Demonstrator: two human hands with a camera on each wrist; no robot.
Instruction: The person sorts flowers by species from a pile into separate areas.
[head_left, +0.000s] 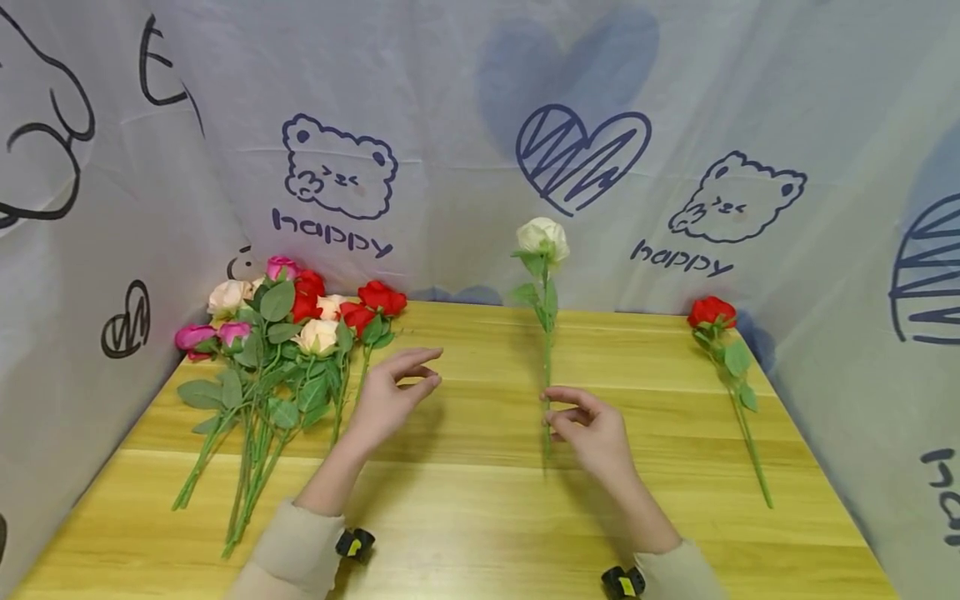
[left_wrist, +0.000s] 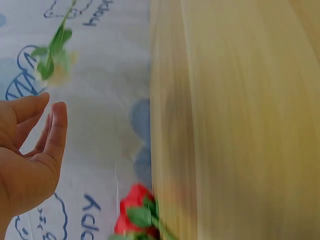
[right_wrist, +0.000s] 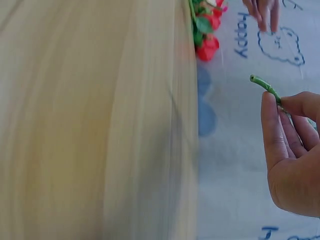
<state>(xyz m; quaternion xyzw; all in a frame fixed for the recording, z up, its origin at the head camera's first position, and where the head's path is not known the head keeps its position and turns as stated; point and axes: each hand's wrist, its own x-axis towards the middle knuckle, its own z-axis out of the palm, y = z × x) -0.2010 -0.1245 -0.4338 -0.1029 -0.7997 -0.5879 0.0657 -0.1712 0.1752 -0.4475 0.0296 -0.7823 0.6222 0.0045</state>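
Note:
A white rose (head_left: 543, 240) with a long green stem stands upright above the middle of the table. My right hand (head_left: 596, 432) pinches it low on the stem between thumb and fingers; the cut stem end (right_wrist: 260, 81) pokes out past the fingertips in the right wrist view. Nothing is in my left hand (head_left: 390, 396), held above the table with fingers loosely bent and thumb apart from them. That hand is nearest to a pile of roses (head_left: 277, 367) on the left, with red, pink and cream heads. In the left wrist view the white rose looks blurred.
A single red rose (head_left: 712, 313) lies at the right side of the wooden table (head_left: 465, 517). A pale cloth (head_left: 450, 125) printed with bears and hearts hangs behind and along both sides. Black wrist cameras (head_left: 355, 545) sit at both sleeves.

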